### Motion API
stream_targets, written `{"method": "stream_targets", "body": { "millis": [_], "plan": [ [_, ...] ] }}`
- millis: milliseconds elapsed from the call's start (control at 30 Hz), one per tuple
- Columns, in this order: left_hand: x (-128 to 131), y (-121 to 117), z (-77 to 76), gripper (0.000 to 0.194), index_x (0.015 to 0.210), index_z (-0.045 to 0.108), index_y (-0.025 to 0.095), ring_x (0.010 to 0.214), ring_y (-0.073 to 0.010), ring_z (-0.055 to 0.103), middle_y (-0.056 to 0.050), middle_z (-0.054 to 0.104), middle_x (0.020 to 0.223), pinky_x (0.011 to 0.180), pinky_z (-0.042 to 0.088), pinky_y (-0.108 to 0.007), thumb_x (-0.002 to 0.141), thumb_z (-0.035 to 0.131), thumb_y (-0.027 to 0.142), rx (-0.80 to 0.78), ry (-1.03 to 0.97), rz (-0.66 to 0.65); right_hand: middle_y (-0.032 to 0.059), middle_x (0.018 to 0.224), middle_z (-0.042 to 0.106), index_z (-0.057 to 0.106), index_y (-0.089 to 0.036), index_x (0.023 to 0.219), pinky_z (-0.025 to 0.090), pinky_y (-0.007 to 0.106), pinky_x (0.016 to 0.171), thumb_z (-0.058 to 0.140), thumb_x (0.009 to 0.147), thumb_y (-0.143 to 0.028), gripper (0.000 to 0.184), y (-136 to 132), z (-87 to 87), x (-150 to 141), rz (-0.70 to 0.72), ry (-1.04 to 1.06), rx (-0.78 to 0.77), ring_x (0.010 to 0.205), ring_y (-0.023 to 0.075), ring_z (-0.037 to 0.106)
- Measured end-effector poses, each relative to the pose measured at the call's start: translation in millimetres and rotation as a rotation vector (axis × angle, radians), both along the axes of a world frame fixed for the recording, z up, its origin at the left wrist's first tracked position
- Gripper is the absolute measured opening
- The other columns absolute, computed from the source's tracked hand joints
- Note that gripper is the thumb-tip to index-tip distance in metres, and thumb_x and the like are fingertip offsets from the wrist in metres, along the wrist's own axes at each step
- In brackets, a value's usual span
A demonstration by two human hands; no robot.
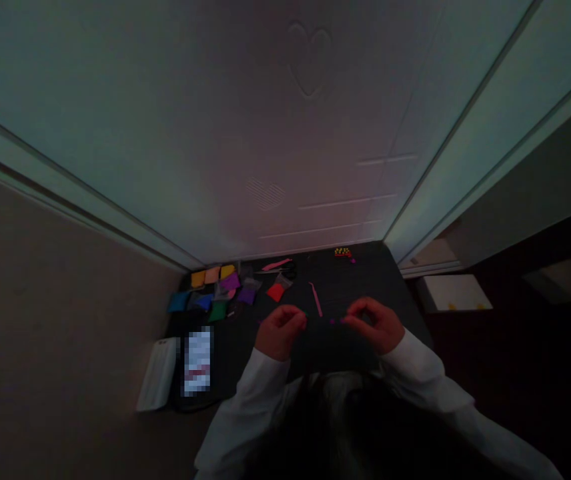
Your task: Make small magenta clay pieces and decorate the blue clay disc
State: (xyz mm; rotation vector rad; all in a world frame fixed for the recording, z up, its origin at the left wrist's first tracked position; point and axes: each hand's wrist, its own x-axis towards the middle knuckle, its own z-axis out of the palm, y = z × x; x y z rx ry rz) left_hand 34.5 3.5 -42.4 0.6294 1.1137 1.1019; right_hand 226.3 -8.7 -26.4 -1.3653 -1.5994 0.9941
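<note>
My left hand is closed in a pinch over the dark table; a speck of green shows at its fingertips, too small to name. Opposite it, my right hand pinches a small purple piece between thumb and finger. Another small purple piece lies or hangs just left of those fingertips; I cannot tell which. Between the hands and a little farther off lie pink tweezers. Beyond my left hand rests a small clear bag with red contents.
Several small bags of coloured material, among them a green bag, cover the table's left side. Scissors lie near the wall. A pixelated bright rectangle and a white case are at left. Small yellow-and-red pieces sit at the back.
</note>
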Motion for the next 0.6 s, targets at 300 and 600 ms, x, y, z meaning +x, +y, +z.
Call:
{"method": "stream_targets", "body": {
  "millis": [300, 600],
  "plan": [
    [-25, 7, 10.9, 0.028, 0.079, 0.055, 0.013, 0.059, -0.0081, 0.054, -0.003, 0.061, 0.067, 0.058, 0.043, -0.019, 0.052, 0.062, 0.016, -0.107, -0.051, 0.149, 0.0012, 0.065, 0.052, 0.05, -0.018, 0.07, 0.039, 0.024, 0.06, 0.035, 0.075, -0.028, 0.019, 4, -6.4, 16, -0.012, -0.008, 0.024, 0.064, 0.0107, 0.048],
    [-27, 8, 11.4, 0.029, 0.071, 0.052, 0.013, 0.052, -0.0087, 0.054, 0.001, 0.058, 0.052, 0.05, 0.043, -0.019, 0.045, 0.066, 0.015, -0.094, -0.01, 0.22, 0.001, 0.066, 0.05, 0.051, -0.018, 0.08, 0.039, 0.025, 0.057, 0.048, 0.067, -0.027, 0.016, 5, -16.2, 26, -0.099, -0.088, 0.102, 0.061, 0.0113, 0.047]
  ]
}}
